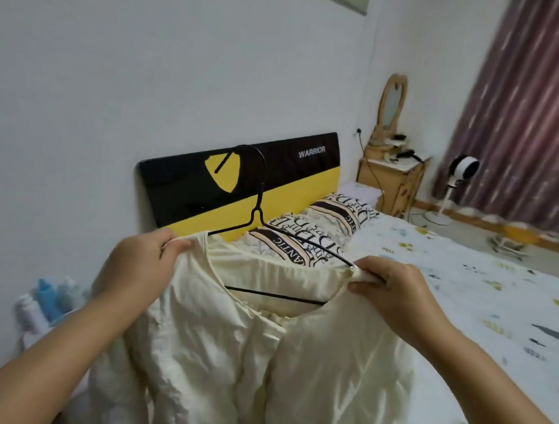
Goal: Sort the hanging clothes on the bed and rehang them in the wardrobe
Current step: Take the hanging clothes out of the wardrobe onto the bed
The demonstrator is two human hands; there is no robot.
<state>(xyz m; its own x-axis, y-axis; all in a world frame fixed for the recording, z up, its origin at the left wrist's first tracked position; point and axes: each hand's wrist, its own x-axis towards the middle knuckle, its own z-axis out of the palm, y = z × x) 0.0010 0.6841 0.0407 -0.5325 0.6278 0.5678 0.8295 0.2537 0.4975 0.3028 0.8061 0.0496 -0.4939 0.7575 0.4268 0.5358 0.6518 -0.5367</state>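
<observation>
A cream-coloured garment (235, 353) hangs in front of me on a black wire hanger (259, 208), whose hook points up before the headboard. My left hand (143, 258) pinches the garment's left shoulder at the hanger's end. At the other end, my right hand (393, 285) pinches the right shoulder over the wire. The hanger's bottom bar shows through the open neckline. The bed (459, 281), with a white patterned sheet, lies behind and to the right. No wardrobe is in view.
A black and yellow headboard (193, 183) stands against the white wall, with patterned pillows (318, 232) below it. A wooden nightstand (390, 180) with a mirror, a white standing fan (456, 183) and a striped curtain (522, 109) are at the right. Blurred blue and white items (47, 299) sit low left.
</observation>
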